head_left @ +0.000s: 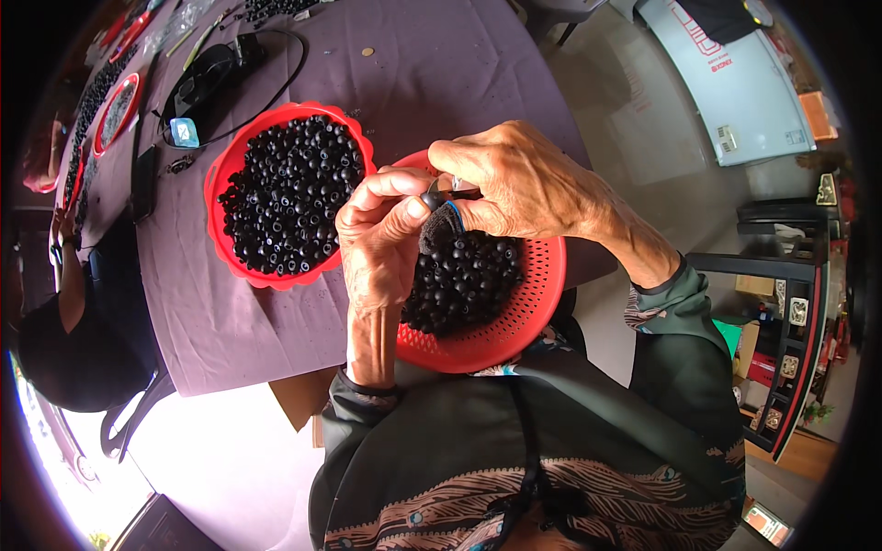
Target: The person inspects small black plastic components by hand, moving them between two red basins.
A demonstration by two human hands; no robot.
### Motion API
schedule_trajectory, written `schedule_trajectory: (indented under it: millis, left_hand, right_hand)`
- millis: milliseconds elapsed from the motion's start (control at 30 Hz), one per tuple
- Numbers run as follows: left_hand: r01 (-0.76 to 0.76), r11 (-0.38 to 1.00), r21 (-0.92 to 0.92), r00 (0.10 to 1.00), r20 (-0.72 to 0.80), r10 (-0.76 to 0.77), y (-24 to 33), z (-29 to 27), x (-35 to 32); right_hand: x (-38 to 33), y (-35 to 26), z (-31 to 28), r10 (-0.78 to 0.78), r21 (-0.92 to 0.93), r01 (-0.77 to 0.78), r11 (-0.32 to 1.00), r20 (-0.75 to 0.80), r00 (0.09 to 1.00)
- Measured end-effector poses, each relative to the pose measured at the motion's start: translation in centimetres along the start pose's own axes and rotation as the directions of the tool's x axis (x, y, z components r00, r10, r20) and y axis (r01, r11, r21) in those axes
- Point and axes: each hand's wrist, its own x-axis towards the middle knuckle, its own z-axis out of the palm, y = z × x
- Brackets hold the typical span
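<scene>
My left hand (pixel 372 243) pinches a small, round black piece (pixel 432 198) between thumb and fingertips. My right hand (pixel 524 184) meets it from the right, its fingers closed on a small tool with a thin metal tip (pixel 435 185), mostly hidden by the fingers. A dark fabric pad with a blue edge (pixel 439 230) hangs beneath the right fingers. Below both hands is a red perforated basket (pixel 544 294), partly filled with loose black pieces (pixel 464 285). Left of my left hand stands a red scalloped basket (pixel 217 216), heaped with similar hollow-looking pieces (pixel 292 197).
The baskets are at a table with a purple cloth (pixel 441 64). A black pouch with a cord (pixel 220 69) and a dark phone-like object (pixel 144 182) lie to the left. Another person's arm (pixel 71 275) and a further red basket (pixel 117 115) show at far left.
</scene>
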Motion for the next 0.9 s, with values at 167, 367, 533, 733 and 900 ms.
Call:
schedule_trajectory:
  millis: [167, 367, 533, 733, 900]
  left_hand:
    - [-0.012, 0.999, 0.043, 1.000, 0.000, 0.012, -0.03, -0.12, -0.11]
    - [-0.037, 0.993, 0.110, 0.999, 0.011, 0.036, 0.14, 0.26, -0.06]
    - [-0.032, 0.997, 0.073, 0.999, -0.018, 0.034, 0.31, 0.24, -0.05]
    - [-0.039, 0.988, 0.152, 0.999, -0.016, 0.042, 0.33, 0.50, -0.08]
    - [-0.026, 0.994, 0.102, 0.999, -0.030, 0.029, 0.42, 0.37, -0.18]
  right_hand:
    - [0.13, -0.06, -0.05, 0.011, -0.027, -0.010, 1.000, 0.056, 0.998]
    - [-0.13, -0.06, 0.04, 0.053, -0.029, -0.051, 0.998, 0.071, 0.996]
    - [-0.04, -0.20, -0.07, 0.045, -0.029, -0.043, 0.999, 0.057, 0.997]
    - [-0.09, 0.06, 0.18, 0.034, -0.027, -0.033, 0.999, 0.050, 0.998]
    - [-0.21, 0.18, 0.62, 0.008, -0.026, -0.007, 1.000, 0.009, 1.000]
